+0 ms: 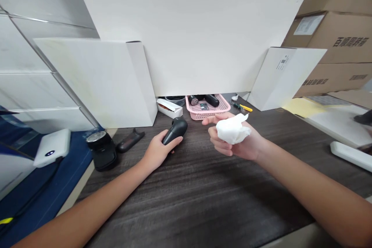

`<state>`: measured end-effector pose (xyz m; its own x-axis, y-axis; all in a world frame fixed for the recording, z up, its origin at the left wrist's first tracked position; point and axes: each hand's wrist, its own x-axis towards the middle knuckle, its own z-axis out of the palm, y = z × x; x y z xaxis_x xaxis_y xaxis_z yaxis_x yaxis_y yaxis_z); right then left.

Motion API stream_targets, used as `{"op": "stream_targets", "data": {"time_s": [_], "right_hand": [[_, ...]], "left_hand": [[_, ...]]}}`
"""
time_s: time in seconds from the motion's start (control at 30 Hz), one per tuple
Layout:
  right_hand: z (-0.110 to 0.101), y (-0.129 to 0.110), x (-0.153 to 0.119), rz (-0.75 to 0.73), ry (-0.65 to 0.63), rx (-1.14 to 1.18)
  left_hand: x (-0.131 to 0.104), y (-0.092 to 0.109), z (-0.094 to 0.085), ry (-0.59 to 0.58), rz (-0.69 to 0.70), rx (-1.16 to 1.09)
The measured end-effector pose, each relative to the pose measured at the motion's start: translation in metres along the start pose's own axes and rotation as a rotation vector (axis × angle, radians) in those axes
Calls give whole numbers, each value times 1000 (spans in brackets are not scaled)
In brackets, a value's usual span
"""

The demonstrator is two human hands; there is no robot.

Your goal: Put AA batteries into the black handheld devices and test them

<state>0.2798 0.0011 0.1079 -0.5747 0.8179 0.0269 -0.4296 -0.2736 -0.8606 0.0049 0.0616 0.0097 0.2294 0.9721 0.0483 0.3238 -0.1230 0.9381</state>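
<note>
My left hand [161, 147] is wrapped round the handle of a black handheld device [178, 126] with a rounded head, held just over the dark wood-grain table. Its exact kind does not show. In my right hand [221, 139] is a crumpled white tissue [233, 129], held above the table to the right of the device. The fingers are partly curled and point left, and the tissue hides part of the palm. Left of my left hand lie a curved black casing piece [130, 140] and a black device with a round metallic head [101, 150].
A pink basket [197, 115] at the back holds several dark devices. Beside it are a small white box [170, 108] and a yellow-handled tool [245, 108]. White boxes [95, 81] and a large white panel [197, 27] stand behind. Cartons [345, 42] are stacked right.
</note>
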Motion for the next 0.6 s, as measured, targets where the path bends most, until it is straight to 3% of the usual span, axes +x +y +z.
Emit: {"op": "stream_targets", "data": {"time_s": [0.27,0.5,0.6], "right_hand": [[-10,13,-1,194,-37,100],[-14,19,-7,186,111,200],[-16,19,-12,162,115,253]], "left_hand": [[1,-1,0,3,1,19],[0,2,0,4,-14,21],[0,3,0,6,-12,28]]}}
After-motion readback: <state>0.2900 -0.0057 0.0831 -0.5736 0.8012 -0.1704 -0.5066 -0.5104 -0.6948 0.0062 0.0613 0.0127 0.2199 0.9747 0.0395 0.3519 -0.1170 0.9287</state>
